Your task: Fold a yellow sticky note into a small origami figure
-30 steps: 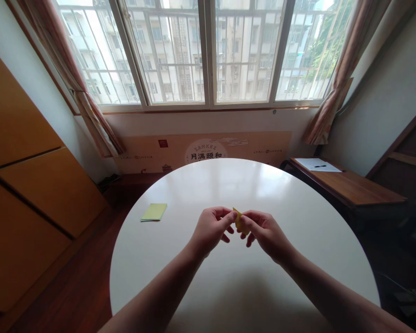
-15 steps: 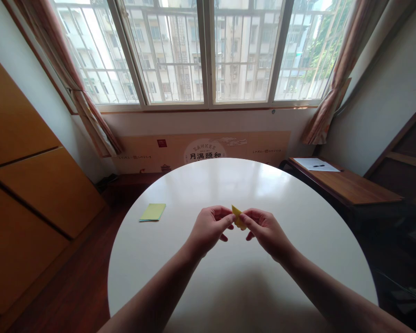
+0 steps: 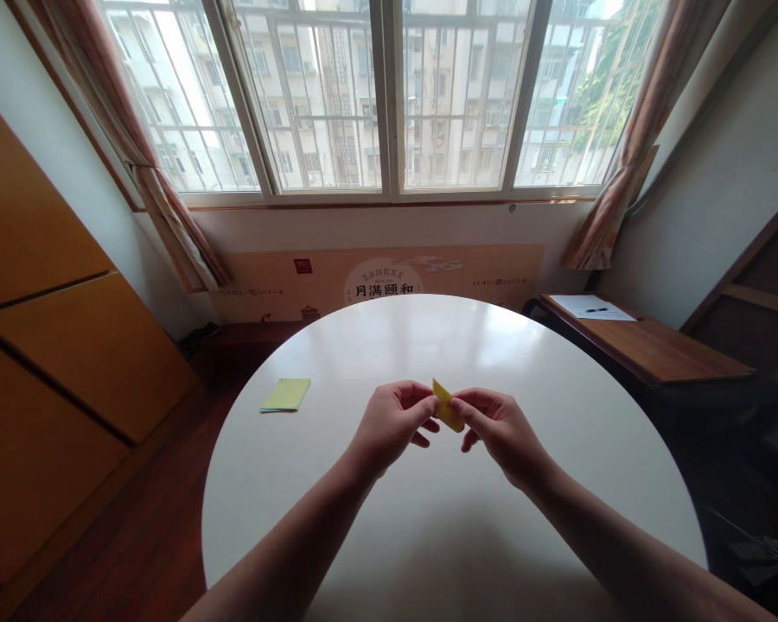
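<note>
Between my two hands is a small folded piece of yellow paper (image 3: 449, 411), raised above the white round table (image 3: 389, 536). My left hand (image 3: 398, 423) pinches its left side between thumb and fingers. On the other side, my right hand (image 3: 496, 428) grips the right edge, its thumb lying on the paper. One pointed corner sticks up between the thumbs. Fingers cover part of the paper, so its full shape is hidden. Off to the left lies a pad of yellow-green sticky notes (image 3: 286, 395).
At the right, a wooden side table (image 3: 680, 345) carries a white sheet (image 3: 589, 307) with a pen (image 3: 597, 310) on it. A wooden cabinet (image 3: 52, 380) stands to the left. Behind the table are a printed banner (image 3: 252, 268) and a barred window (image 3: 389, 104).
The yellow paper shows a little more of its face and a straighter lower edge between my hands. My thumbs have shifted slightly apart. The sticky note pad stays where it was.
</note>
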The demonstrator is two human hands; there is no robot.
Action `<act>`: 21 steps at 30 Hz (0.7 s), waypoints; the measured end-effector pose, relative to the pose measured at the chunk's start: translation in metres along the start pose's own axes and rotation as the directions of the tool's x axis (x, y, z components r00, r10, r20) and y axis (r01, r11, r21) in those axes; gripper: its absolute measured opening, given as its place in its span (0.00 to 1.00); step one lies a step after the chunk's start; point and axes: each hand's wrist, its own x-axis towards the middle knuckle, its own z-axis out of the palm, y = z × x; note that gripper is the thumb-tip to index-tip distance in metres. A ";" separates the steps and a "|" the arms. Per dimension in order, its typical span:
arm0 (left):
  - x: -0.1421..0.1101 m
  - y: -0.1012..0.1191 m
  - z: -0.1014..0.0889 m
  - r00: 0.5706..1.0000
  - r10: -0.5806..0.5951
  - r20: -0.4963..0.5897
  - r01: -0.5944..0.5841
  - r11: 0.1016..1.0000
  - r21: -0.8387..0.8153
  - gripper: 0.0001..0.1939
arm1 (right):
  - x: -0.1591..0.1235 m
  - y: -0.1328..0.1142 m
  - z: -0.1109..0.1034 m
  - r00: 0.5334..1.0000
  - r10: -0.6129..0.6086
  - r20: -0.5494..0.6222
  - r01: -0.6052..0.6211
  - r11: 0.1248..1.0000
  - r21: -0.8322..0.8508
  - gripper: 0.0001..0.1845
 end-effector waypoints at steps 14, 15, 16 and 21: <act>0.004 -0.009 -0.006 0.981 0.176 -0.076 -0.163 0.974 0.156 0.14 | 0.000 0.003 0.003 0.991 0.064 0.117 -0.059 0.997 -0.049 0.21; 0.004 -0.009 -0.007 0.978 0.201 -0.062 -0.189 0.968 0.165 0.14 | 0.000 0.004 0.003 0.992 0.070 0.102 -0.068 0.997 -0.021 0.23; 0.005 -0.009 -0.009 0.976 0.217 -0.037 -0.208 0.964 0.164 0.14 | 0.000 0.003 0.003 0.993 0.075 0.091 -0.077 0.997 0.015 0.26; 0.007 -0.004 -0.018 0.977 0.180 0.113 -0.192 0.975 0.109 0.12 | 0.000 -0.002 0.005 0.990 0.069 0.125 -0.093 0.975 0.200 0.25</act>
